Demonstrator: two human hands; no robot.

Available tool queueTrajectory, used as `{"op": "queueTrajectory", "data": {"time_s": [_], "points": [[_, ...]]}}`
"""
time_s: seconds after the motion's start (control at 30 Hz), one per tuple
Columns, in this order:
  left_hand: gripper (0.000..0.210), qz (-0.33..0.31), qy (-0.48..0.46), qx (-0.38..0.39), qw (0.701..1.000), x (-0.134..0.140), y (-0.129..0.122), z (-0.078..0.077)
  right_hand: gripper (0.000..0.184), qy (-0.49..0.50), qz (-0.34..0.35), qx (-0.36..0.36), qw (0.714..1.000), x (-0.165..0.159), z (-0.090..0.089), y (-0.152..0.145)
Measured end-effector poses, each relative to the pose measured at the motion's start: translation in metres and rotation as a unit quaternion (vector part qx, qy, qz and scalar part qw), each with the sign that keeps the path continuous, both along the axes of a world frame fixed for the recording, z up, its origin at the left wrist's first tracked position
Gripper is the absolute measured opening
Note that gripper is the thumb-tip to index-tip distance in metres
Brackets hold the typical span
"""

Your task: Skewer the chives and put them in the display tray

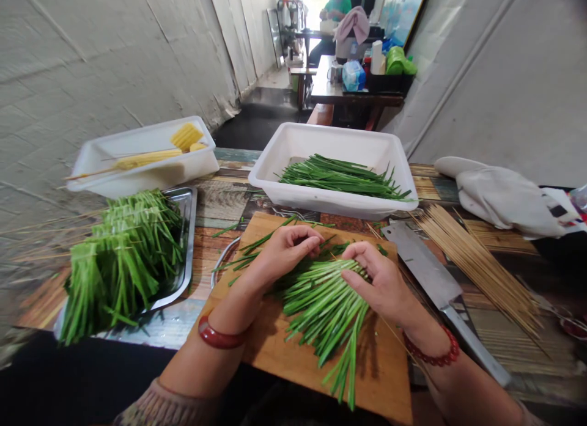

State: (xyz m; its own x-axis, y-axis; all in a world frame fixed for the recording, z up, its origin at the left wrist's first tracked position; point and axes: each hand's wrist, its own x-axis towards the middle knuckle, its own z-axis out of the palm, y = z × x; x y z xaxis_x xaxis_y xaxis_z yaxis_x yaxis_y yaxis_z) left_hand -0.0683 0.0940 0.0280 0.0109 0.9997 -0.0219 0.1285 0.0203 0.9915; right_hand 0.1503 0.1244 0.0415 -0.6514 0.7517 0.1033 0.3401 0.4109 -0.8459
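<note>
A fan of garlic chives [325,310] lies on the wooden cutting board [275,346], pale ends away from me, green ends toward me. My right hand [380,285] curls over the pale ends at the right, and a thin bamboo skewer [395,331] runs from under its palm toward my wrist. My left hand [291,249] hovers over the far left of the fan, fingers curled in against the thumb; what they hold, if anything, is hidden. Loose chives [250,255] lie left of it on the board.
Skewered chives [123,249] fill a metal tray [190,242] at left. Behind stand a white tub [156,175] with yellow skewered food and a white tub [284,184] of chives. A cleaver [426,267] and bamboo skewers [481,267] lie right. A person [337,10] sits far back.
</note>
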Motion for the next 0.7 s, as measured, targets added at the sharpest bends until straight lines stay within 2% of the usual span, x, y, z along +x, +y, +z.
{"op": "queueTrajectory", "data": {"time_s": [0.13, 0.3, 0.43, 0.53, 0.63, 0.7], "points": [[0.024, 0.038, 0.053, 0.033, 0.997, -0.003, 0.001, -0.001, 0.018, -0.031, 0.071, 0.098, 0.992, 0.008, 0.021, -0.016], [0.018, 0.008, 0.139, 0.062, 0.988, -0.005, 0.001, 0.000, 0.019, -0.028, 0.164, 0.193, 0.967, 0.012, 0.040, -0.036], [0.012, -0.070, 0.195, 0.030, 0.978, -0.005, 0.003, -0.005, 0.010, -0.025, 0.183, 0.223, 0.957, 0.007, 0.048, -0.039], [0.007, -0.117, 0.265, 0.047, 0.956, 0.000, 0.007, -0.008, 0.010, -0.020, 0.177, 0.223, 0.958, 0.005, 0.049, -0.037], [0.003, -0.134, 0.315, 0.078, 0.936, 0.009, 0.010, -0.010, 0.010, -0.014, 0.168, 0.210, 0.963, 0.006, 0.048, -0.035], [0.007, -0.125, 0.324, 0.081, 0.934, 0.013, 0.012, -0.010, 0.012, -0.011, 0.169, 0.198, 0.966, 0.009, 0.045, -0.035]]}}
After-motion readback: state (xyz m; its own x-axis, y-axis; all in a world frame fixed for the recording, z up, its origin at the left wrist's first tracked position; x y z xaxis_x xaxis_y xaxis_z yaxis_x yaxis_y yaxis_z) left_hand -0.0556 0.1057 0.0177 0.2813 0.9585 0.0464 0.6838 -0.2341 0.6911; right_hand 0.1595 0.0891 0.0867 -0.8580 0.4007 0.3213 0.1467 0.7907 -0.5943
